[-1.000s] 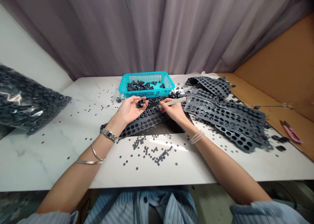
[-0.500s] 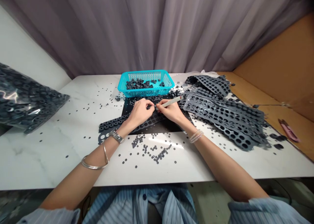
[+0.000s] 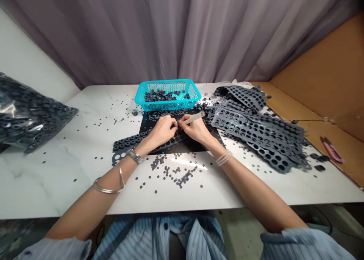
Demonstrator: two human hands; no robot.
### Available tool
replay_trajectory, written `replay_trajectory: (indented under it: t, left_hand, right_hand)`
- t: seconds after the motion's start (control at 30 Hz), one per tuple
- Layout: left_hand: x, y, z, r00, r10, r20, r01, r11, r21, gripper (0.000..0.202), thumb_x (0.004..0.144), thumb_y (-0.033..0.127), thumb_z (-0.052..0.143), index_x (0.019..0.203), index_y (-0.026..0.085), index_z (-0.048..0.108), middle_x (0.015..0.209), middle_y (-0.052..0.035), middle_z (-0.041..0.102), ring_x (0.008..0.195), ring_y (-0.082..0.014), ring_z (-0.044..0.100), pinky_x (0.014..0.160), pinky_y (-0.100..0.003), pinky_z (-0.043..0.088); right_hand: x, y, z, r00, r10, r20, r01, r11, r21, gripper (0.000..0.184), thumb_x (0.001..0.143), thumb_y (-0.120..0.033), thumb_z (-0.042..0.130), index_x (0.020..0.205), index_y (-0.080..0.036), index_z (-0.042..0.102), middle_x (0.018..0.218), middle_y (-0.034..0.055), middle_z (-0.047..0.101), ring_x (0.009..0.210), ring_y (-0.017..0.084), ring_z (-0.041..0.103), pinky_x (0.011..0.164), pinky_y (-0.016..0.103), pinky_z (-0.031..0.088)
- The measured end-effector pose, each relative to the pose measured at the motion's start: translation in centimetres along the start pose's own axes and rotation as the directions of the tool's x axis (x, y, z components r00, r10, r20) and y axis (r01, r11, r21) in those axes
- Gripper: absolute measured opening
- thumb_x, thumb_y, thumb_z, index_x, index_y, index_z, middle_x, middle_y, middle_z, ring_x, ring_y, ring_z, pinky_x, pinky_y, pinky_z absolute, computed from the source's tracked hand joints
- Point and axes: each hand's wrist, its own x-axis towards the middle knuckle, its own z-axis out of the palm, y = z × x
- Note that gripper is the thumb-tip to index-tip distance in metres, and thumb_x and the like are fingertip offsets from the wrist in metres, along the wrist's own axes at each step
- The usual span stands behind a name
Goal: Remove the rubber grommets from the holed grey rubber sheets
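A white marble-patterned desk (image 3: 57, 176) carries a bulging clear bag of black rubber rings (image 3: 28, 117) at left and a teal perforated plastic basket (image 3: 167, 106) at top centre. Grey perforated rubber sheets (image 3: 256, 131) heap at right, a black mat (image 3: 193, 148) lies centrally, and small black discs (image 3: 184, 178) scatter across the surface.

My right hand (image 3: 196, 130) hides the tip of the pale stick-like tool (image 3: 193, 118), so I can't see where it meets the perforated rubber sheet (image 3: 127, 142). My left fingers (image 3: 172, 122) cover whatever they may pinch. The bulging plastic bag (image 3: 31, 117) runs off the left edge, my sleeves (image 3: 54, 249) are cut off below, and the loose specks (image 3: 170, 172) are too small to make out.
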Motion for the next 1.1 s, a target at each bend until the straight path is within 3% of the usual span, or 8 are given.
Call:
replay_trajectory:
  t: [0.1,0.2,0.3,0.4,0.6,0.87,1.0,1.1]
  left_hand:
    - [-0.4,0.0,-2.4,0.991,-0.135,-0.018,0.117,0.916,-0.383,0.008,0.080,0.025,0.069,0.080,0.018,0.072,0.071,-0.0008,0.057,0.067,-0.0144,0.050,0.066,-0.029,0.039]
    - [-0.4,-0.7,-4.0,0.941,-0.339,0.025,0.217,0.543,-0.811,0.013,0.076,0.027,0.075,0.082,0.016,0.072,0.079,-0.0027,0.061,0.069,-0.0109,0.050,0.056,-0.023,0.035]
    - [-0.1,-1.5,-3.8,0.890,-0.395,0.230,0.302,0.131,-0.944,0.006,0.073,0.013,0.076,0.076,0.012,0.070,0.084,-0.0066,0.062,0.067,-0.0078,0.050,0.049,-0.018,0.031]
    - [0.1,-1.6,-3.0,0.854,-0.378,0.357,0.355,-0.080,-0.932,0.005,0.077,0.004,0.069,0.078,0.008,0.071,0.085,-0.0095,0.063,0.064,-0.0058,0.048,0.046,-0.015,0.032]
    - [-0.2,-0.8,-2.8,0.852,-0.313,0.421,0.367,-0.218,-0.904,0.015,0.086,0.006,0.061,0.093,0.008,0.074,0.087,-0.0108,0.063,0.063,-0.0063,0.049,0.046,-0.015,0.036]
    - [-0.3,0.1,-2.9,0.822,-0.319,0.473,0.362,-0.350,-0.864,0.008,0.089,0.010,0.061,0.083,0.010,0.066,0.094,-0.0125,0.063,0.072,-0.0081,0.055,0.054,-0.015,0.045]
    - [-0.4,0.3,-3.1,0.806,-0.346,0.480,0.327,-0.416,-0.848,0.017,0.080,-0.003,0.053,0.086,0.011,0.061,0.097,-0.0148,0.062,0.091,-0.0161,0.064,0.062,-0.018,0.052]
    - [-0.2,0.0,-3.1,0.811,-0.349,0.470,0.290,-0.458,-0.841,0.022,0.072,-0.001,0.049,0.087,0.010,0.060,0.096,-0.0164,0.061,0.096,-0.0206,0.065,0.065,-0.022,0.055]
  right_hand:
    - [0.1,0.2,0.1,1.000,0.007,-0.002,-0.007,1.000,0.011,0.021,0.084,-0.021,0.057,0.063,-0.017,0.060,0.057,0.0010,0.061,0.055,0.013,0.052,0.057,0.026,0.036]
    - [0.3,0.8,0.1,0.999,0.048,0.007,-0.049,0.995,0.088,0.021,0.084,-0.024,0.058,0.065,-0.017,0.063,0.061,0.0031,0.066,0.058,0.015,0.058,0.059,0.026,0.041]
    - [0.5,1.6,-0.1,0.990,0.131,-0.043,-0.121,0.976,0.183,0.022,0.085,-0.030,0.058,0.068,-0.017,0.064,0.064,0.0048,0.069,0.061,0.017,0.063,0.060,0.027,0.046]
    - [0.7,2.0,-0.5,0.976,0.188,-0.110,-0.156,0.957,0.246,0.022,0.084,-0.033,0.058,0.071,-0.017,0.065,0.065,0.0058,0.070,0.062,0.019,0.066,0.061,0.028,0.050]
    - [0.7,2.0,-0.8,0.967,0.213,-0.141,-0.167,0.945,0.280,0.021,0.082,-0.034,0.059,0.072,-0.017,0.064,0.062,0.0056,0.069,0.060,0.019,0.066,0.062,0.030,0.054]
    - [0.7,1.8,-0.7,0.961,0.241,-0.134,-0.191,0.933,0.305,0.020,0.082,-0.033,0.060,0.071,-0.017,0.064,0.062,0.0056,0.069,0.058,0.019,0.066,0.060,0.030,0.055]
    - [0.9,2.0,-0.4,0.957,0.262,-0.127,-0.200,0.908,0.368,0.019,0.081,-0.033,0.061,0.071,-0.017,0.063,0.062,0.0045,0.068,0.059,0.019,0.068,0.061,0.030,0.056]
    - [1.0,2.2,0.1,0.965,0.249,-0.088,-0.197,0.901,0.387,0.019,0.082,-0.033,0.062,0.071,-0.018,0.063,0.063,0.0048,0.069,0.061,0.019,0.069,0.061,0.030,0.057]
